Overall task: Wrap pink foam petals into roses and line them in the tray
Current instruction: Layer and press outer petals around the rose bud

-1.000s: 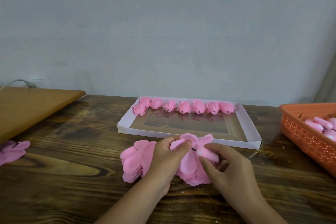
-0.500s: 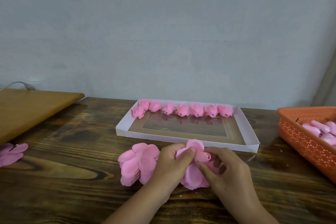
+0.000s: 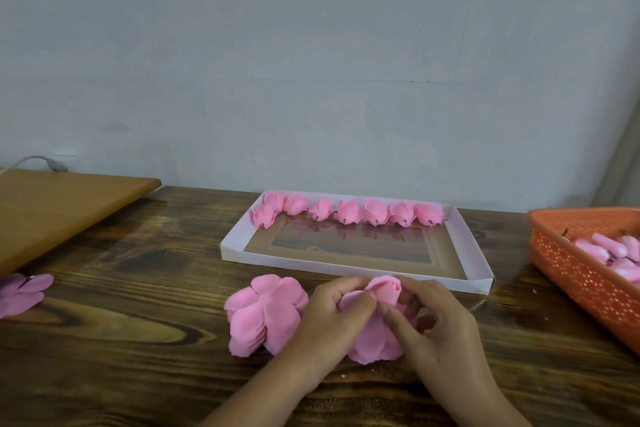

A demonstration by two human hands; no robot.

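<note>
From the head view, both forearms reach in from the near edge of the dark wooden surface and meet just in front of the tray. The left hand has its fingers curled over the top of a half-wrapped pink foam rose, thumb pressing the petals near the bud. The right hand pinches the same rose from the other side, fingers bent around its rolled tip, so the rose sits between the two hands, touching both, its lower petals spread flat on the surface.

Just beside the left hand lies one stack of flat pink foam petals. The shallow white cardboard tray stands near the far edge of the surface; eight finished pink foam roses lie in it, seven in a row along its far wall and one in front at the left end. At the right edge an orange perforated plastic basket holds several pink foam pieces, too clustered to count. At the left edge lie more loose pink petals, beside a light brown wooden board.
</note>
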